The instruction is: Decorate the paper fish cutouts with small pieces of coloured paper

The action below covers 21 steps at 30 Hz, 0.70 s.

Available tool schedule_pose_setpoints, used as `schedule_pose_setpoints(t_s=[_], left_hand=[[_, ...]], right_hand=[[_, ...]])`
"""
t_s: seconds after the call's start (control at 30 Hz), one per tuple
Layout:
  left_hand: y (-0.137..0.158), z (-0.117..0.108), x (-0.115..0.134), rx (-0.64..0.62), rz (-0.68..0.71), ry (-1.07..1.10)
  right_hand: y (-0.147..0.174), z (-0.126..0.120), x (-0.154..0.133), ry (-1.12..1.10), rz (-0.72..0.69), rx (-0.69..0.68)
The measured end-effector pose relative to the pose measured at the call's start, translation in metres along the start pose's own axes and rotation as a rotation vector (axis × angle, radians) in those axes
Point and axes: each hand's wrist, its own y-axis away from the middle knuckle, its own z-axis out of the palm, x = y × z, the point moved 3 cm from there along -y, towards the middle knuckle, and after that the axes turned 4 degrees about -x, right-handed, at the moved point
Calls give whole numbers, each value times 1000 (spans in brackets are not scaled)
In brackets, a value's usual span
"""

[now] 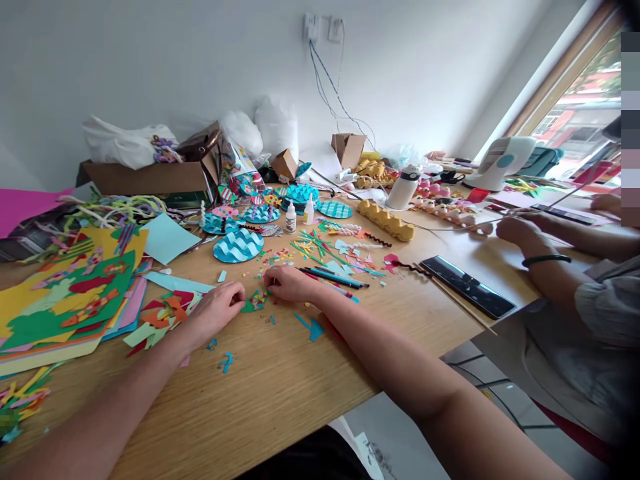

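Observation:
A small green paper cutout [257,301] with bits of coloured paper on it lies on the table between my hands. My left hand [224,307] is closed, its fingertips pinching the cutout's left edge. At the far right side of the cutout is my right hand [289,284], fingers curled in a pinch; what they hold, if anything, is too small to make out. Tiny coloured paper bits [274,259] are scattered just beyond. Markers [337,277] lie beside my right wrist. Orange and red paper scraps [173,310] sit left of my left hand.
Stacked coloured paper [65,293] covers the left side. Glue bottles [291,218], blue wavy paper discs [239,246] and a yellow egg-carton strip [385,221] stand farther back. A phone [467,287] and wooden stick [463,303] lie right, near another person's hands [520,230].

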Motion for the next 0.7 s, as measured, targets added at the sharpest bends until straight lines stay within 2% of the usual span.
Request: schedule_pose_setpoints(t_s=[0.23, 0.43, 0.7], left_hand=[[-2, -2, -7, 7, -44, 35], [-2, 1, -13, -110, 48, 1], [-2, 3, -6, -126, 36, -66]], right_hand=[[-1, -1, 4, -82, 42, 62], [3, -5, -1, -25, 38, -87], [5, -6, -4, 52, 79, -167]])
